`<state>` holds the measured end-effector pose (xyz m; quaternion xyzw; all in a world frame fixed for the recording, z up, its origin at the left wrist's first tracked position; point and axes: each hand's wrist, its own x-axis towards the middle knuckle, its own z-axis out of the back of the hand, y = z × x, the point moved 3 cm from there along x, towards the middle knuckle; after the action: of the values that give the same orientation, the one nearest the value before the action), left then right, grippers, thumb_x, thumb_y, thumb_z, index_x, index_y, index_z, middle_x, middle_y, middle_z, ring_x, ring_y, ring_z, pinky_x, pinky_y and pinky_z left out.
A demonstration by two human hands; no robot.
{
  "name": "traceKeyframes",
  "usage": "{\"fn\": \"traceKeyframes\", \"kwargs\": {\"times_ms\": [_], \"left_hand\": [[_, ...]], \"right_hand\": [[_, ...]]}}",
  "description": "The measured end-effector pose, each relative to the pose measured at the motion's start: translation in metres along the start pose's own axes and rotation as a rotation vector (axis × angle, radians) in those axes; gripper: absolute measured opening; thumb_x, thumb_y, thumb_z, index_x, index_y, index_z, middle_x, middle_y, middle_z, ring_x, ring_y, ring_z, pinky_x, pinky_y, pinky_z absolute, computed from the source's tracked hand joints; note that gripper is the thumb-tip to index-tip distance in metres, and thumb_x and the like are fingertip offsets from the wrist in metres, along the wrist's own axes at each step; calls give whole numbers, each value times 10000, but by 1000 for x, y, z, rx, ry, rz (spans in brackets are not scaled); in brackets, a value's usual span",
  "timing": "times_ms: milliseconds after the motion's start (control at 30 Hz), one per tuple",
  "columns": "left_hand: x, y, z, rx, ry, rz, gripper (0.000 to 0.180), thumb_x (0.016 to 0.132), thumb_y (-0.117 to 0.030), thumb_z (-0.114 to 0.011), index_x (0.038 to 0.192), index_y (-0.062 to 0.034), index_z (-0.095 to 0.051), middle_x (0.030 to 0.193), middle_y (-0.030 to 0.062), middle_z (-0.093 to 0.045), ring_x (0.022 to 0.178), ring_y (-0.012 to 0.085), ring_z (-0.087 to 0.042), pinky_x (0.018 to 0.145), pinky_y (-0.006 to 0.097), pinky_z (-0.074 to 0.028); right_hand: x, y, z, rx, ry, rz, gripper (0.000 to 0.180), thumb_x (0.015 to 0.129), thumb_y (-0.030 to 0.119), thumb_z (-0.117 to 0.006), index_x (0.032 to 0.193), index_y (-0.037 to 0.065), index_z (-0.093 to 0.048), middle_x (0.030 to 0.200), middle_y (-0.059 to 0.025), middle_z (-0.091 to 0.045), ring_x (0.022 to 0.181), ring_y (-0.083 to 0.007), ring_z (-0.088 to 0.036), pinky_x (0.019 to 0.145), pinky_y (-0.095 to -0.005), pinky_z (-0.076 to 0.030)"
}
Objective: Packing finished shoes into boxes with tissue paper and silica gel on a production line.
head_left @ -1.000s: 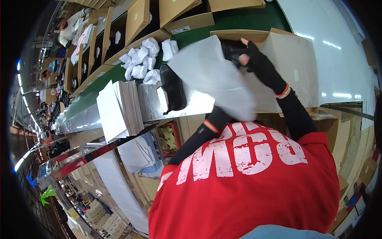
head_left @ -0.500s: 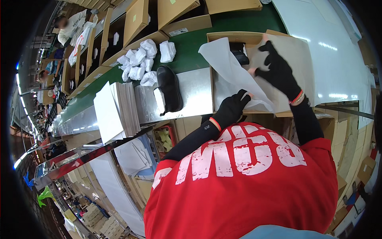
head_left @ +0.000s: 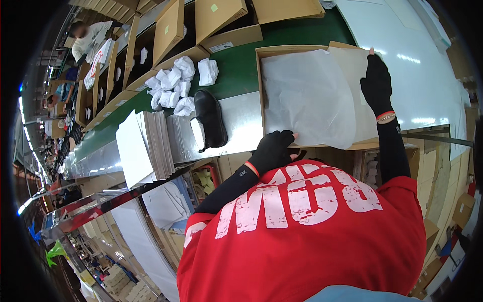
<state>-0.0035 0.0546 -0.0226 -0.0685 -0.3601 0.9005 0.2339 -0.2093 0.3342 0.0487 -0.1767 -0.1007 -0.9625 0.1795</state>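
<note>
I'm lining the box (head_left: 269,50) at the table's near edge: left hand (head_left: 274,150) and right hand (head_left: 376,83), both flat, unclenched, press tissue (head_left: 307,95) inside (shoe (head_left: 210,121) waits alongside). Next, I'd judge: seat the shoe.

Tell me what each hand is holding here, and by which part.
Neither hand grips anything. The left hand presses flat on the near edge of the white tissue sheet spread over the open cardboard box; the right hand lies flat on its far right edge.

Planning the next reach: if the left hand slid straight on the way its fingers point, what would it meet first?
Probably the white tissue paper lining the cardboard box; the left hand already touches its near edge.
</note>
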Motion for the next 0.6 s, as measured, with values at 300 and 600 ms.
{"fn": "traceKeyframes", "kwargs": {"times_ms": [300, 600], "left_hand": [[5, 2, -4, 82, 70, 67, 359, 843, -257, -647, 1154, -83, -608, 982, 103, -637, 847, 309, -583, 709, 416, -458], [-35, 40, 21, 28, -24, 85, 360, 835, -362, -665, 1071, -91, -662, 946, 97, -659, 852, 295, -605, 710, 395, -475]], "right_hand": [[-13, 87, -114, -210, 477, 578, 521, 772, 233, -675, 1246, 54, -551, 1470, -202, -331, 1398, -390, -235, 1116, -623, -133], [-52, 134, -28, 685, 301, 375, 338, 799, 100, -695, 1131, 94, -630, 1028, -120, -637, 992, -291, -601, 882, -385, -476]]}}
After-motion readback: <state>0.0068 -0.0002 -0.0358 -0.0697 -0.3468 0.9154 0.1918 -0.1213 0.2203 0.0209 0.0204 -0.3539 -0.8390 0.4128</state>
